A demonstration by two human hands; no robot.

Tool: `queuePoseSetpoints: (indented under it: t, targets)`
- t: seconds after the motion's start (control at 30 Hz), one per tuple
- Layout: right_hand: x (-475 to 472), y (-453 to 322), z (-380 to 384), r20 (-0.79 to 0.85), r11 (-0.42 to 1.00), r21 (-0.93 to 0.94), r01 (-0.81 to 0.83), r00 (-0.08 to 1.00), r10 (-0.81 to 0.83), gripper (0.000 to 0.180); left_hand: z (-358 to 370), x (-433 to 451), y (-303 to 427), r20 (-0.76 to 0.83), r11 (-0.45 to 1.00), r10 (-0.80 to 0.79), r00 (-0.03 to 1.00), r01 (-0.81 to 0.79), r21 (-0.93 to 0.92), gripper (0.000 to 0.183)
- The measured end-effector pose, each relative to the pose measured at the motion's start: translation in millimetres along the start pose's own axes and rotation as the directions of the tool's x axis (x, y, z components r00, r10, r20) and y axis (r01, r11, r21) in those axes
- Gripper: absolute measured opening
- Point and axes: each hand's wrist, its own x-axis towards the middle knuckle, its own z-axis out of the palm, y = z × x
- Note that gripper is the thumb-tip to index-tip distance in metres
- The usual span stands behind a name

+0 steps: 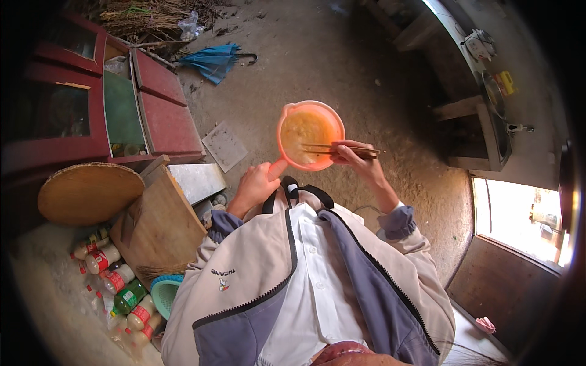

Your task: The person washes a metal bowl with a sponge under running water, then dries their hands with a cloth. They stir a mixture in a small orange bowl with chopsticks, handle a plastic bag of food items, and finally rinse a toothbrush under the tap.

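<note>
In the middle of the view, an orange plastic bowl with a handle (339, 124) holds a yellowish, partly frothy liquid (304, 130). My left hand (257, 184) is closed around the bowl's handle, at its lower left. At the lower right rim is my right hand (359, 162), which grips a pair of wooden chopsticks (366, 151). The tips of the chopsticks reach into the liquid. The bowl is held up over the earthen floor, in front of my body.
A blue folded umbrella (213, 61) lies on the floor beyond a red cabinet (167, 116). At lower left are a wooden board (160, 219), a round lid (91, 193) and several plastic bottles (130, 297). A counter with a sink (500, 137) runs along the right.
</note>
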Motion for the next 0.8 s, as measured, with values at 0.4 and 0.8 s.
queuePoseSetpoints:
  t: [0.4, 0.8]
  targets:
    - [-3.2, -22.1, -20.2, 0.016, 0.984, -0.177, -0.023, 1.0, 0.027, 0.027, 1.6, 3.1, -10.8, -0.042, 0.999, -0.001, 0.999, -0.001, -0.042, 0.029]
    - [-4.0, -21.7, -12.5, -0.075, 0.946, -0.303, 0.114, 0.987, -0.143, 0.022, 1.3, 3.4, -6.8, -0.03, 0.998, -0.024, 0.999, 0.022, -0.051, 0.033]
